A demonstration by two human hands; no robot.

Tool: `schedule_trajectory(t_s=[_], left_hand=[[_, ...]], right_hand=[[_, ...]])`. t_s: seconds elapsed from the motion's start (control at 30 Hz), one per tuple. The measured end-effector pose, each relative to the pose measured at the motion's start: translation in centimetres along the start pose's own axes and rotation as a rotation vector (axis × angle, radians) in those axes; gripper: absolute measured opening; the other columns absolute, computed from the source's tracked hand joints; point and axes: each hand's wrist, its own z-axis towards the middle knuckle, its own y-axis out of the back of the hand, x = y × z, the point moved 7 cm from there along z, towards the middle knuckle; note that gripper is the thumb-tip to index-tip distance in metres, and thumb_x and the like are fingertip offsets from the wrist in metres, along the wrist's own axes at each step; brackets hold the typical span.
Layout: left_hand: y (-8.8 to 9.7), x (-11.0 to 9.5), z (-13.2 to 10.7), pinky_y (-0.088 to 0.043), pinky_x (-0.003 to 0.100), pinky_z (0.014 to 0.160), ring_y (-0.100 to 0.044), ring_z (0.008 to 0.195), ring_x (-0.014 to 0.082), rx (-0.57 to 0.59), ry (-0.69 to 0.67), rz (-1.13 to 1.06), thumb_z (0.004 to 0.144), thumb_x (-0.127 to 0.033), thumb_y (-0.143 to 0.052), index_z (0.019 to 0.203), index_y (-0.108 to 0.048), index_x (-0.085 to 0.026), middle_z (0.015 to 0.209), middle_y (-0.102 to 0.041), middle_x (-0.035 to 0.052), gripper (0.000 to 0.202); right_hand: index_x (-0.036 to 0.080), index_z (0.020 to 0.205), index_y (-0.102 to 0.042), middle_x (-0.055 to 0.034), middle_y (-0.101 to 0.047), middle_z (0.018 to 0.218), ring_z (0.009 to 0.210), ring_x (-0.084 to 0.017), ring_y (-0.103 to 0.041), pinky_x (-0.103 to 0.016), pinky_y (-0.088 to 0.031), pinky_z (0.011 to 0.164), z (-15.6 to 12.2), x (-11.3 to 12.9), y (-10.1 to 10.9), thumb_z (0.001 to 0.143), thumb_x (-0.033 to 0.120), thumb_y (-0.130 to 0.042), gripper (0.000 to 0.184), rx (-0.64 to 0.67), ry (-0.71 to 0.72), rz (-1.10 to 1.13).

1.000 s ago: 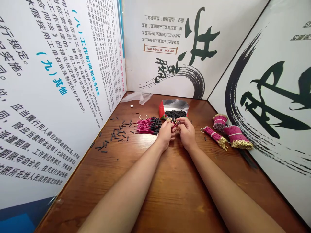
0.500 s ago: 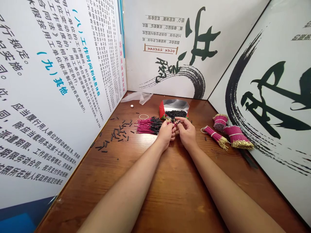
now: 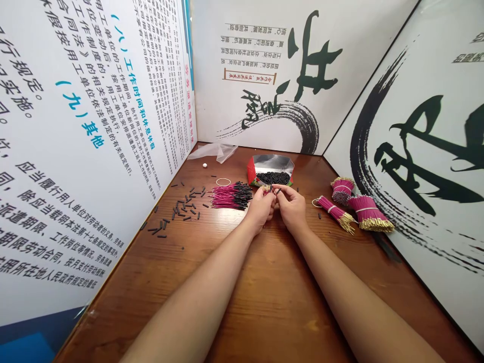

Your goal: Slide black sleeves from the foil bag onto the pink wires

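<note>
My left hand (image 3: 260,209) is closed around a small bunch of wires with gold metal tips (image 3: 266,188) that poke out above the fingers. Close against it, my right hand (image 3: 292,207) pinches a small black sleeve (image 3: 278,191) between thumb and forefinger, at the wire tips. The fingers hide most of the bunch. Just left of the hands lies a pile of magenta wires (image 3: 227,195) with black sleeves on their right-hand ends. Behind the hands stands an open red box (image 3: 251,170) with a silvery lining, holding many loose black sleeves (image 3: 273,178).
Loose black sleeves (image 3: 183,207) lie scattered on the wooden table (image 3: 264,292) at left. Tied bundles of magenta wire (image 3: 366,209) rest at right. A rubber band (image 3: 223,182), a small white ball (image 3: 204,165) and a clear plastic bag (image 3: 215,151) lie farther back. Printed panels (image 3: 260,75) enclose the table.
My hands have drawn slightly closer together at the wire tips, and the fingers of my right hand have shifted a little. Things on the table lie as before.
</note>
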Motion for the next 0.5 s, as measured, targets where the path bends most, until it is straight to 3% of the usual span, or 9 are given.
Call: schedule_trajectory(t_s=[0.27,0.5], left_hand=[[0.22,-0.23,0.03,-0.027,0.016,0.046,-0.034,0.045,0.0039,-0.069,-0.087,0.07,0.079,-0.018,-0.063,0.092,-0.051,-0.02,0.059,-0.043,-0.0088,0.018],[0.41,-0.08,0.06,-0.018,0.016,0.04,-0.027,0.038,0.0024,-0.094,-0.064,0.08,0.084,-0.022,-0.06,0.082,-0.044,-0.021,0.055,-0.04,-0.0097,0.016]], right_hand=[[0.018,0.09,-0.071,-0.0079,-0.076,0.09,0.083,-0.022,-0.069,-0.039,-0.056,0.081,0.1,-0.35,0.07,0.076,0.041,-0.066,0.027,-0.02,-0.009,0.048],[0.019,0.085,-0.069,-0.0059,-0.073,0.082,0.074,-0.02,-0.067,-0.036,-0.055,0.074,0.12,-0.29,0.11,0.074,0.041,-0.068,0.025,-0.037,-0.013,0.047]])
